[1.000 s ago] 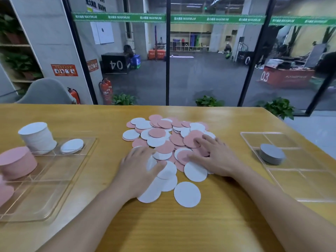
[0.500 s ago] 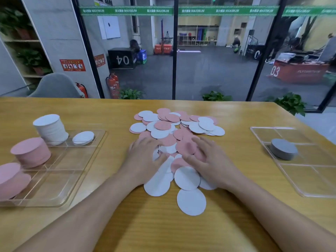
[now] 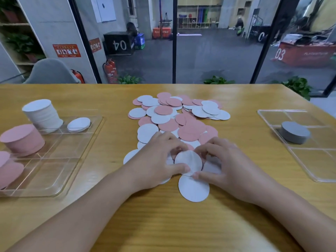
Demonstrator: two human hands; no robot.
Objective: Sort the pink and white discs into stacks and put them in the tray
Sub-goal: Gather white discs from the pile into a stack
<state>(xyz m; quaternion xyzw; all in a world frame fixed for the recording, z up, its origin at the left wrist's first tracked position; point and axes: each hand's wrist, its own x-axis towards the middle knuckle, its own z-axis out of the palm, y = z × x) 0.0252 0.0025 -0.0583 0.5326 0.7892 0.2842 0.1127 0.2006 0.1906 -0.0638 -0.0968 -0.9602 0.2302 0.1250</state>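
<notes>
A loose heap of pink and white discs (image 3: 179, 117) lies in the middle of the wooden table. At its near edge, my left hand (image 3: 157, 160) and my right hand (image 3: 223, 164) together pinch a small bunch of white discs (image 3: 188, 161), tilted up off the table. One white disc (image 3: 193, 188) lies flat just below them. The clear tray (image 3: 60, 171) at the left holds a tall white stack (image 3: 43, 115), a single white disc (image 3: 78, 124), a pink stack (image 3: 22, 139) and a few pink discs (image 3: 8, 171).
A second clear tray (image 3: 316, 160) at the right holds a grey disc stack (image 3: 294, 132). Beyond the table's far edge are a glass wall, potted plants and a grey chair (image 3: 52, 71).
Both hands lay flat on the near discs and swept them together. Now they have come together and lifted a few white discs between their fingers. The view has tilted down.
</notes>
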